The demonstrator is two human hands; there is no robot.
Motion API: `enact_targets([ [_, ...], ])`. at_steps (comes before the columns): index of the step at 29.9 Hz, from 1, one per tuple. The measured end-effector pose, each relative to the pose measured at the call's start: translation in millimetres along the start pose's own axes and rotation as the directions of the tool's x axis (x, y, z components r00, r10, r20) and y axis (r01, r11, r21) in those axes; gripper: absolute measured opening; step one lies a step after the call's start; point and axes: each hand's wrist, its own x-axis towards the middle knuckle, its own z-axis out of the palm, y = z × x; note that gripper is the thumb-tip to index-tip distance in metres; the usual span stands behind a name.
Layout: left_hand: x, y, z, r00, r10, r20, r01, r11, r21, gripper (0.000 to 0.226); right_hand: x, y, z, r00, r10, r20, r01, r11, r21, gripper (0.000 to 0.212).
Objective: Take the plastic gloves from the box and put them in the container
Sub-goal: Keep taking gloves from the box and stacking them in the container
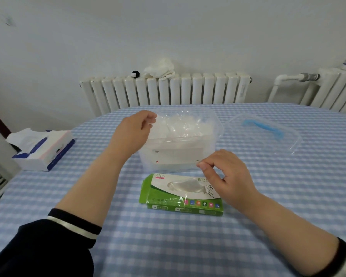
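Gloves point(180, 124) above container point(216, 140) rim

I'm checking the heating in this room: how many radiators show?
2: one radiator against the wall behind the table's far edge, a second radiator at the far right, partly cut off.

We see a table point(188, 246) under a blue-and-white checked cloth. A clear container point(180, 156) stands on it, just beyond the right fingers point(205, 163) and directly beside the left fingers point(150, 120). A green glove box point(168, 196) lies flat on the cloth, just below and to the left of the right fingers. A clear lid point(268, 140) with a blue handle lies to the right of the container, beyond the right fingers. A tissue pack point(46, 150) lies well to the left of the left fingers.
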Motion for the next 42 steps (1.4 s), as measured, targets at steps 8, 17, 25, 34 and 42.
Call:
enact_targets([
  [8, 1, -6, -2, 0.990, -0.027, -0.135, 0.024, 1.000, -0.017, 0.021, -4, -5, 7, 0.996, 0.037, 0.081, -0.039, 0.999, 0.025, 0.025],
  [17, 7, -18, -7, 0.960, -0.272, -0.064, 0.260, 0.953, -0.154, 0.085, -7, -3, 10, 0.989, 0.048, 0.137, -0.051, 0.999, 0.015, 0.023],
  [25, -31, -27, 13, 0.886, -0.105, -0.451, -0.092, 0.914, -0.394, 0.063, -5, -10, 7, 0.933, 0.141, 0.330, -0.169, 0.984, 0.055, 0.034],
  [34, -87, -10, 62, 0.929, 0.262, 0.263, -0.213, 0.956, -0.200, 0.067, -8, -9, 20, 0.897, 0.185, 0.401, -0.156, 0.982, -0.104, 0.013],
  [42, -88, -13, 71, 0.883, 0.210, 0.420, -0.197, 0.978, -0.073, 0.103, 0, -4, 30, 0.960, 0.093, 0.265, -0.034, 0.975, -0.220, 0.031],
])
